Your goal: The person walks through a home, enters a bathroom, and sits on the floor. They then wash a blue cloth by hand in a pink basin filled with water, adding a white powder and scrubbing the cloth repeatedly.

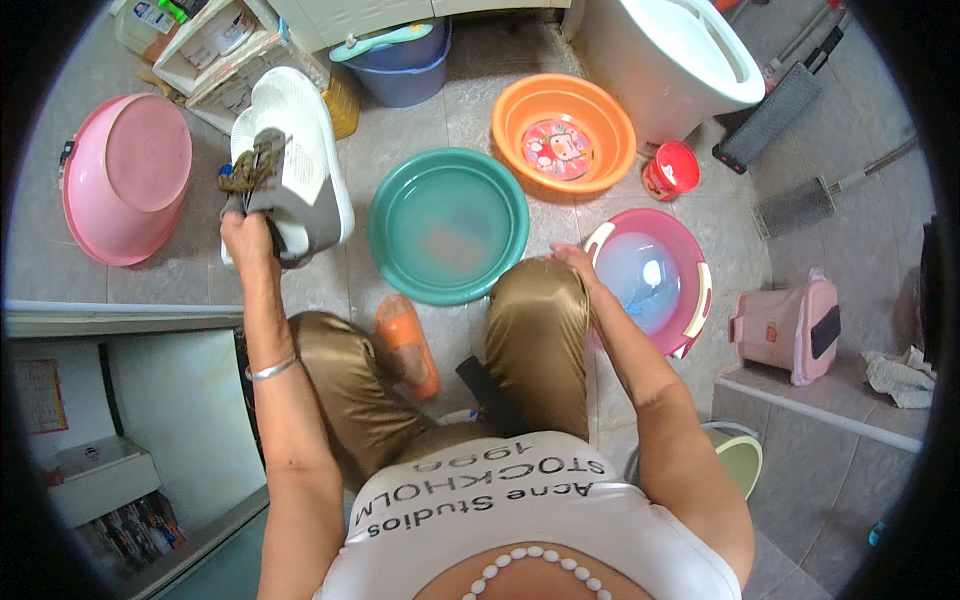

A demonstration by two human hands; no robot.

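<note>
At the left, my left hand (pixel 247 240) is closed on a dark grey and brown bundle (pixel 255 169), its exact kind unclear. The bundle lies against a white and grey plastic container (pixel 315 157). My right hand (pixel 576 262) is beside my right knee, near the rim of a pink basin (pixel 694 259) with bluish liquid inside; its fingers are partly hidden, and no held thing shows. Between the hands, beyond my knees, a green basin (pixel 386 259) holds cloudy water. An orange basin (pixel 510 112) with a cartoon picture on its bottom stands behind it.
A pink basin (pixel 146 154) leans on its side at far left. Beyond are a blue bucket (pixel 409 86), a white shelf (pixel 240 75) and a toilet (pixel 637 82). A red pail (pixel 671 172), brushes (pixel 795 206) and a pink bin (pixel 780 330) stand right. An orange slipper (pixel 409 349) is underfoot.
</note>
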